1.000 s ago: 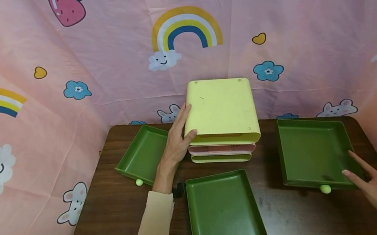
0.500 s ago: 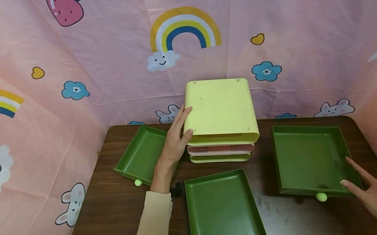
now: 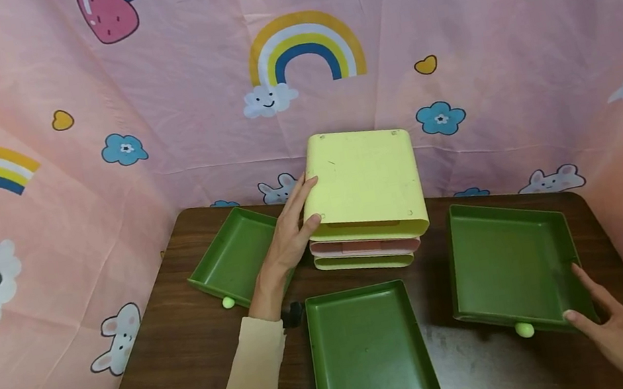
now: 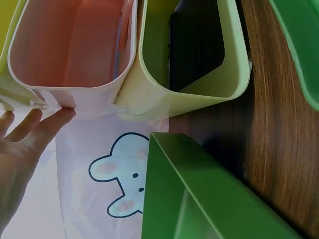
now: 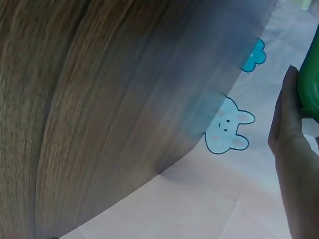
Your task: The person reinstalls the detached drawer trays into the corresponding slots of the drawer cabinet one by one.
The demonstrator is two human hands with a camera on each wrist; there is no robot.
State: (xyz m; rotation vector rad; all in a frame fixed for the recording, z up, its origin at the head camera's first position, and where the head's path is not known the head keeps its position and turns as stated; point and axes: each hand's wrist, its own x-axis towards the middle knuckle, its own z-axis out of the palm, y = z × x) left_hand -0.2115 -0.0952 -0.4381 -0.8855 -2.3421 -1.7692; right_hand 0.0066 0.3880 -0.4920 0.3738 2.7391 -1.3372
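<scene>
A stacked drawer case (image 3: 364,176) stands at the back middle, its tiers yellow, pink and pale green, with open fronts. My left hand (image 3: 289,232) rests against its left side, thumb at the top's front corner. In the left wrist view the fingertips (image 4: 65,113) touch the wall by the pink tier (image 4: 70,47). My right hand (image 3: 616,323) holds a green drawer (image 3: 512,264) by its front right corner, thumb at the front rim, the other fingers partly hidden. This drawer, with a round light-green knob (image 3: 524,329), is tilted. In the right wrist view its green edge (image 5: 311,79) shows beside the hand.
A second green drawer (image 3: 369,348) lies in front of the case on the dark wooden table (image 3: 192,370). Another green drawer (image 3: 235,251) sits at the left, partly behind the left forearm. A patterned pink cloth (image 3: 194,70) hangs around the back and sides.
My right hand has shifted the right-hand drawer slightly left and toward me, and its tilt has changed. The left hand stays on the case.
</scene>
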